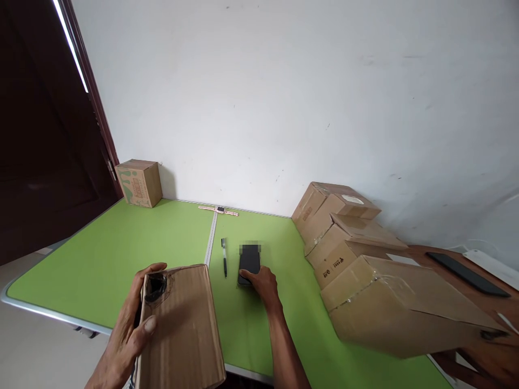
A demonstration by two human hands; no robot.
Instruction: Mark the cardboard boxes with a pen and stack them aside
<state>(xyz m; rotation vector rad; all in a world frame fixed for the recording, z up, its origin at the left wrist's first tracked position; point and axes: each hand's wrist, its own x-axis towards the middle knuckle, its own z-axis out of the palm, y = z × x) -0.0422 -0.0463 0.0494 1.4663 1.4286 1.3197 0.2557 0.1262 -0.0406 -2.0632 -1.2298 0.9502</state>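
My left hand [128,334] grips the left side of a cardboard box [184,329] at the table's front edge. Its thumb lies on the near face, below a dark ragged hole [155,286] in the upper corner. My right hand [263,282] is closed on the lower right end of a black smartphone [249,259] on the green table, with the thumb across its dark face. Blurred blocks cover the phone's far end. Just left of the phone lies a black-and-clear pen [224,259].
A wristwatch with a pale strap [220,210] lies stretched out near the wall. At the back left stands a small printed carton [140,183]. Several larger cartons [357,292] line the right side, beside a brown surface with a dark flat object [466,273]. The green table [101,254] has a metal rim.
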